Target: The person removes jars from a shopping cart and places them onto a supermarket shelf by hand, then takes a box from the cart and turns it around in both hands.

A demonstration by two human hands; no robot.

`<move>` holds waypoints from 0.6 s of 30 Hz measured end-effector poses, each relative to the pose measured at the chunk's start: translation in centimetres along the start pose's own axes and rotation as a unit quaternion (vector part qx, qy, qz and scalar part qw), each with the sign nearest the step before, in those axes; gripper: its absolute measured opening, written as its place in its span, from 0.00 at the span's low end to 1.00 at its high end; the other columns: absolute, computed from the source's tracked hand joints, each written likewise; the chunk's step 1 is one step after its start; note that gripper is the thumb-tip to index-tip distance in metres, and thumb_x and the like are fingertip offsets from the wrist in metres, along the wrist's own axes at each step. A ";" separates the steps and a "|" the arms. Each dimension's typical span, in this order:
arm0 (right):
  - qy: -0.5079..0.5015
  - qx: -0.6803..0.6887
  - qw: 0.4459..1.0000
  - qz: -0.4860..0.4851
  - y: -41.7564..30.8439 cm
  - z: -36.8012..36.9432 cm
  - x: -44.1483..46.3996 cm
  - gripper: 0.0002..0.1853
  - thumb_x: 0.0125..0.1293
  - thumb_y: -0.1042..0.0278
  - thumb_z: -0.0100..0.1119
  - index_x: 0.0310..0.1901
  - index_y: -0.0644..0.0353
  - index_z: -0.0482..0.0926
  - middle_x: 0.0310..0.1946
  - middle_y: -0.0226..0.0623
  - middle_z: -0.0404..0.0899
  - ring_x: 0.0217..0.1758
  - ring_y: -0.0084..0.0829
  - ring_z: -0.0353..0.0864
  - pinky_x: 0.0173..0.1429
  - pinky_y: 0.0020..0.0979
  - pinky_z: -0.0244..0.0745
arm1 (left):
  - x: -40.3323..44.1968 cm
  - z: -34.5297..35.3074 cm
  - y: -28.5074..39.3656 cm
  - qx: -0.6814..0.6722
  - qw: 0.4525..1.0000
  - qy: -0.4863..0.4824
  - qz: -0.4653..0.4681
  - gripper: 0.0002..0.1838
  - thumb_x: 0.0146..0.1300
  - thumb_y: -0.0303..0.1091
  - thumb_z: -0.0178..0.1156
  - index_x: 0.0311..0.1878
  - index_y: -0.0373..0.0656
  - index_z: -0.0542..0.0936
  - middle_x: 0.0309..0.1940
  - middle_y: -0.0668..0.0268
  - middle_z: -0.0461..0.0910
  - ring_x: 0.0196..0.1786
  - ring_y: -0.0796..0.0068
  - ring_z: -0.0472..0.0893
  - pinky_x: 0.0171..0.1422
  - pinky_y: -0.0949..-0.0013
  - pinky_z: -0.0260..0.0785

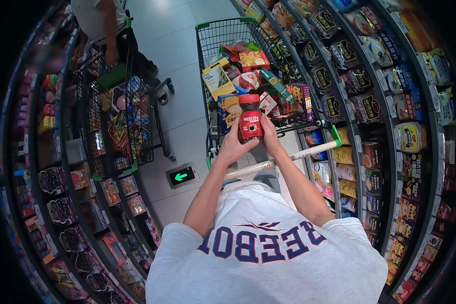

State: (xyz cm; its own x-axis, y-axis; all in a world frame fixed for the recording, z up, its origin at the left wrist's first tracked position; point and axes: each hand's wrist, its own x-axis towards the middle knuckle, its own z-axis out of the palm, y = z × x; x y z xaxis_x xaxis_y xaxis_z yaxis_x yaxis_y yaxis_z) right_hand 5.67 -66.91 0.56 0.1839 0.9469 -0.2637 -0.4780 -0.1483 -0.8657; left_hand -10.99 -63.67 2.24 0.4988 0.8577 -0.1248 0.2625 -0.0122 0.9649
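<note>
Supermarket aisle with a pale tiled floor (180, 109) between stocked shelves, seen from above. At far left, well apart from the left hand, the left shelves (78, 185) carry packaged goods. Nearer that hand stands a second cart (149, 119), loaded with packets; another person (106, 30) is beside it, one hand at its green-trimmed end. Left of and below the left hand, a dark floor sign (181, 176) shows a green arrow pointing left. The left hand (231, 146) grasps the lower left side of a red-labelled NESCAFÉ jar (251, 121), its fingers closed against the side. The jar, red-lidded, is held between both hands, lid away from the wearer, label facing up. The right hand (270, 136) grasps its right side. Beyond both hands lies the near cart (227, 31), heaped with boxes and packets, including a yellow box (217, 80) and a green box (277, 85); its pale handle (309, 152) passes beneath the forearms. Right of the right hand, the right shelves (362, 152) hold bagged and jarred goods.
</note>
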 end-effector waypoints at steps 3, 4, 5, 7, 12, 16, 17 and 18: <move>0.004 -0.003 1.000 0.004 0.4 -0.5 0.2 0.24 0.87 0.45 0.41 0.60 0.59 0.76 0.51 0.31 0.81 0.54 0.21 0.79 0.62 0.27 0.74 | 0.0 -0.1 0.2 0.002 1.000 -0.001 0.000 0.57 0.54 0.48 0.79 0.81 0.37 0.59 0.62 0.48 0.82 0.64 0.54 0.84 0.69 0.58 0.74; 0.004 -0.005 1.000 0.006 0.6 -0.6 0.2 0.24 0.87 0.45 0.40 0.59 0.59 0.76 0.51 0.31 0.81 0.54 0.21 0.79 0.62 0.27 0.73 | 0.0 -0.1 0.1 0.001 1.000 -0.001 0.000 0.58 0.53 0.50 0.80 0.81 0.36 0.59 0.62 0.46 0.82 0.64 0.51 0.84 0.69 0.57 0.74; 0.009 0.003 1.000 0.010 0.7 -0.7 0.3 0.25 0.87 0.44 0.39 0.61 0.59 0.76 0.53 0.32 0.80 0.55 0.22 0.78 0.64 0.28 0.73 | 0.1 -0.1 0.0 -0.001 1.000 0.001 0.003 0.58 0.52 0.50 0.80 0.81 0.37 0.60 0.61 0.46 0.83 0.63 0.51 0.84 0.69 0.57 0.74; 0.005 0.005 1.000 -0.007 0.9 -0.7 0.4 0.26 0.87 0.44 0.39 0.63 0.59 0.75 0.54 0.33 0.80 0.57 0.22 0.78 0.65 0.28 0.72 | 0.1 0.0 -0.3 -0.004 1.000 0.001 0.000 0.59 0.52 0.51 0.80 0.81 0.37 0.60 0.61 0.46 0.82 0.64 0.51 0.84 0.69 0.57 0.74; 0.011 0.016 1.000 -0.008 1.0 -0.8 0.6 0.27 0.87 0.44 0.38 0.67 0.59 0.74 0.58 0.34 0.79 0.60 0.23 0.77 0.68 0.29 0.71 | 0.3 0.1 -0.9 -0.004 1.000 0.010 -0.003 0.61 0.50 0.53 0.81 0.82 0.37 0.59 0.63 0.46 0.82 0.65 0.51 0.83 0.70 0.57 0.74; 0.009 0.026 1.000 -0.003 0.8 -0.8 0.5 0.27 0.87 0.45 0.37 0.68 0.59 0.74 0.59 0.35 0.79 0.61 0.24 0.78 0.69 0.30 0.71 | 0.3 -0.1 -0.4 0.000 1.000 0.006 -0.007 0.61 0.50 0.53 0.81 0.82 0.37 0.59 0.63 0.46 0.81 0.65 0.52 0.83 0.70 0.57 0.74; 0.004 0.028 1.000 -0.005 0.9 -0.9 0.5 0.27 0.87 0.45 0.37 0.68 0.59 0.73 0.60 0.35 0.79 0.61 0.24 0.78 0.69 0.30 0.71 | 0.2 -0.2 -0.2 -0.003 1.000 0.001 -0.011 0.61 0.50 0.53 0.81 0.82 0.37 0.59 0.64 0.46 0.81 0.65 0.52 0.83 0.70 0.57 0.74; -0.002 0.031 1.000 -0.006 1.0 -0.9 0.5 0.27 0.87 0.45 0.37 0.68 0.59 0.73 0.60 0.35 0.79 0.61 0.24 0.78 0.69 0.30 0.71 | 0.1 -0.3 0.0 -0.005 1.000 -0.003 -0.016 0.61 0.50 0.53 0.81 0.82 0.36 0.60 0.64 0.46 0.81 0.65 0.52 0.83 0.70 0.57 0.74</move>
State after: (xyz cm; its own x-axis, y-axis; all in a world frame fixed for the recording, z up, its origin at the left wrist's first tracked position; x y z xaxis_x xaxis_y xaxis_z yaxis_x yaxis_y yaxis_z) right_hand 6.03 -66.85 -0.76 0.1865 0.9496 -0.2521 -0.5275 -0.1197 -0.8411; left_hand -11.19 -63.38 2.33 0.4953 0.8544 -0.1573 0.2697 0.0209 0.9627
